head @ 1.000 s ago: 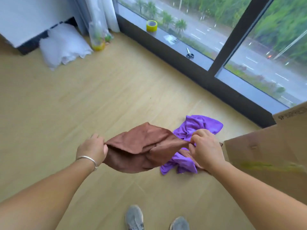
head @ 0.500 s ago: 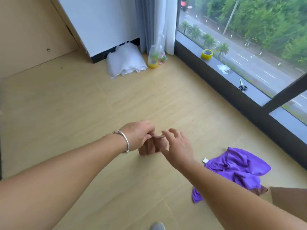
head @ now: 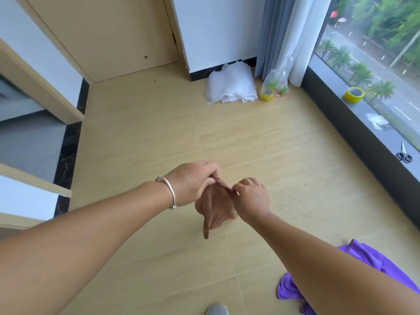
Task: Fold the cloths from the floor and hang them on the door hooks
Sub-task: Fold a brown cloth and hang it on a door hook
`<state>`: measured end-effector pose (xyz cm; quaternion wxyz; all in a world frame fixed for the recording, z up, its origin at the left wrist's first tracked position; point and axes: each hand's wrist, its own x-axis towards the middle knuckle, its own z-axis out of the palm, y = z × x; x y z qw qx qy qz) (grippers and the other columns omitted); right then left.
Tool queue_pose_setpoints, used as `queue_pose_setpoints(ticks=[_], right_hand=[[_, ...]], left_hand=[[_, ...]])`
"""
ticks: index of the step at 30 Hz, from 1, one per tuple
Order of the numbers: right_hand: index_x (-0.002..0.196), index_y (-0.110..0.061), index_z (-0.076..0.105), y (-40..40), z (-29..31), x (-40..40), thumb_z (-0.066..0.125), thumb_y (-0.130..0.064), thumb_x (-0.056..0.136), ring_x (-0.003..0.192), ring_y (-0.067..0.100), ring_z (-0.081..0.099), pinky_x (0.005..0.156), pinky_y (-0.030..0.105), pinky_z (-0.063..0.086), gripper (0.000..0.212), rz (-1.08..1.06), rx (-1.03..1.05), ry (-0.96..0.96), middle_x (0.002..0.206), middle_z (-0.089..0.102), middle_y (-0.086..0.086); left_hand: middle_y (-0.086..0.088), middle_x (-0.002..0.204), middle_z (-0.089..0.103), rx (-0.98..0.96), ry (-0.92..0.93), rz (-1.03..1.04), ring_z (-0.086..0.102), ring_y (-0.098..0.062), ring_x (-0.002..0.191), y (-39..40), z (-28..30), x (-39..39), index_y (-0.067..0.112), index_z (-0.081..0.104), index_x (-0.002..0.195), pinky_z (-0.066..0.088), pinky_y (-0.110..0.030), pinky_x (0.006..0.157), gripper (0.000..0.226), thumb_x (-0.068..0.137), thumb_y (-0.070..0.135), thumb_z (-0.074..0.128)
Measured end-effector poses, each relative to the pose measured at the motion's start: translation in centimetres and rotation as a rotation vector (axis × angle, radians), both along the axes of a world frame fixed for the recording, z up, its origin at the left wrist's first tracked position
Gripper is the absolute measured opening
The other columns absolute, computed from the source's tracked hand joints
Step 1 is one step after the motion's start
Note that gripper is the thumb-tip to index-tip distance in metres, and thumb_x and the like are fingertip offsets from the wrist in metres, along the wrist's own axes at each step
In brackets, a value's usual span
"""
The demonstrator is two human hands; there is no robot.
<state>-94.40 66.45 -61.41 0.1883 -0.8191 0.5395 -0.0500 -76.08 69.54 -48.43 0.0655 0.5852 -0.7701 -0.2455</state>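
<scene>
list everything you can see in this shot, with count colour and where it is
brown cloth: 1, brown, hanging between both hands above the floor
purple cloth: 1, purple, on the floor, lower right
white bundle: 1, white, on the floor by the wall
plastic bag: 1, clear, beside the curtain
tape roll: 1, yellow, on the window sill
scissors: 1, dark handles, on the sill
shoe: 1, grey, bottom edge
bracelet: 1, silver, left wrist
left hand: pinches the cloth's top edge
right hand: pinches the same edge

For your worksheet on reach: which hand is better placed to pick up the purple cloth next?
Probably the right hand: the purple cloth lies on the floor beneath that forearm. The left hand could keep the brown cloth.
</scene>
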Motion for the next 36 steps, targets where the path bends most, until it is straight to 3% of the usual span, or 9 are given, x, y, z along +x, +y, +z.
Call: queue_pose_setpoints(ticks=[7, 10, 13, 16, 20, 23, 26, 33, 36], right_hand=[[0.090, -0.023, 0.070, 2.6, -0.9, 1.7, 0.034, -0.037, 0.078, 0.110, 0.023, 0.048, 0.082, 0.033, 0.032, 0.040, 0.107, 0.049, -0.008, 0.102, 0.063, -0.001], [0.098, -0.022, 0.064, 3.1, -1.5, 1.4, 0.047, -0.034, 0.086, 0.107, 0.024, 0.050, 0.087, 0.034, 0.035, 0.025, 0.162, 0.067, 0.147, 0.101, 0.061, 0.000], [0.095, -0.020, 0.051, 3.1, -1.9, 0.7, 0.058, -0.019, 0.080, 0.097, 0.026, 0.058, 0.086, 0.034, 0.037, 0.017, 0.166, 0.071, 0.246, 0.096, 0.064, 0.002], [0.092, -0.022, 0.043, 1.9, -2.6, 0.6, 0.048, -0.006, 0.080, 0.090, 0.024, 0.061, 0.084, 0.034, 0.036, 0.021, 0.192, -0.052, 0.252, 0.087, 0.066, 0.001], [0.096, -0.021, 0.048, 0.2, -2.7, 2.3, 0.050, -0.002, 0.079, 0.091, 0.025, 0.057, 0.091, 0.034, 0.035, 0.026, 0.310, -0.137, 0.313, 0.087, 0.065, 0.001], [0.100, -0.020, 0.055, -1.2, -2.2, 3.2, 0.055, -0.006, 0.081, 0.096, 0.025, 0.057, 0.093, 0.034, 0.035, 0.024, 0.363, -0.195, 0.385, 0.093, 0.065, 0.001], [0.103, -0.018, 0.058, -2.6, -1.0, 4.2, 0.051, -0.002, 0.082, 0.097, 0.027, 0.058, 0.091, 0.035, 0.038, 0.028, 0.319, -0.216, 0.404, 0.096, 0.065, 0.004], [0.103, -0.017, 0.059, -5.2, 5.3, 5.9, 0.052, -0.006, 0.085, 0.099, 0.027, 0.056, 0.086, 0.035, 0.037, 0.022, 0.235, -0.315, 0.395, 0.097, 0.065, 0.005], [0.100, -0.018, 0.058, -5.6, 8.1, 5.8, 0.059, -0.019, 0.088, 0.098, 0.026, 0.056, 0.082, 0.035, 0.035, 0.012, 0.241, -0.377, 0.415, 0.095, 0.066, 0.004]], left_hand=[[0.008, 0.087, 0.051, -0.139, 0.079, 0.148, 0.047, -0.015, 0.077, 4.4, 0.9, 1.4, 0.020, 0.046, 0.096, 0.036, -0.028, 0.069, 0.009, 0.096, 0.011, 0.048], [0.011, 0.082, 0.045, -0.125, -0.070, 0.223, 0.046, -0.019, 0.071, 6.7, -1.3, 3.9, 0.021, 0.042, 0.100, 0.032, -0.031, 0.064, 0.006, 0.098, 0.016, 0.044], [0.008, 0.088, 0.051, 0.048, -0.263, 0.190, 0.052, -0.025, 0.074, 10.2, -5.2, 7.7, 0.025, 0.038, 0.114, 0.038, -0.033, 0.065, 0.016, 0.099, 0.029, 0.041], [0.008, 0.100, 0.059, 0.218, -0.410, 0.093, 0.052, -0.020, 0.078, 12.3, -8.8, 10.3, 0.032, 0.038, 0.125, 0.036, -0.029, 0.067, 0.030, 0.098, 0.043, 0.044], [0.006, 0.098, 0.060, 0.232, -0.640, -0.029, 0.058, -0.020, 0.085, 12.1, -12.5, 10.8, 0.023, 0.053, 0.107, 0.038, -0.030, 0.064, 0.017, 0.096, 0.034, 0.046], [0.000, 0.097, 0.063, 0.208, -0.782, 0.132, 0.062, -0.025, 0.089, 10.4, -13.2, 11.3, 0.021, 0.059, 0.096, 0.037, -0.028, 0.060, 0.015, 0.093, 0.026, 0.045], [-0.003, 0.093, 0.064, 0.168, -0.765, 0.318, 0.062, -0.028, 0.086, 9.1, -12.3, 12.6, 0.021, 0.062, 0.092, 0.036, -0.028, 0.060, 0.013, 0.090, 0.025, 0.050], [-0.004, 0.089, 0.065, -0.180, -0.607, 0.450, 0.061, -0.031, 0.077, 8.4, -7.0, 15.6, 0.020, 0.059, 0.091, 0.029, -0.030, 0.059, 0.007, 0.092, 0.023, 0.053], [-0.007, 0.086, 0.067, -0.295, -0.543, 0.517, 0.060, -0.035, 0.075, 8.7, -4.6, 16.4, 0.018, 0.063, 0.090, 0.032, -0.031, 0.059, 0.009, 0.092, 0.024, 0.057]])
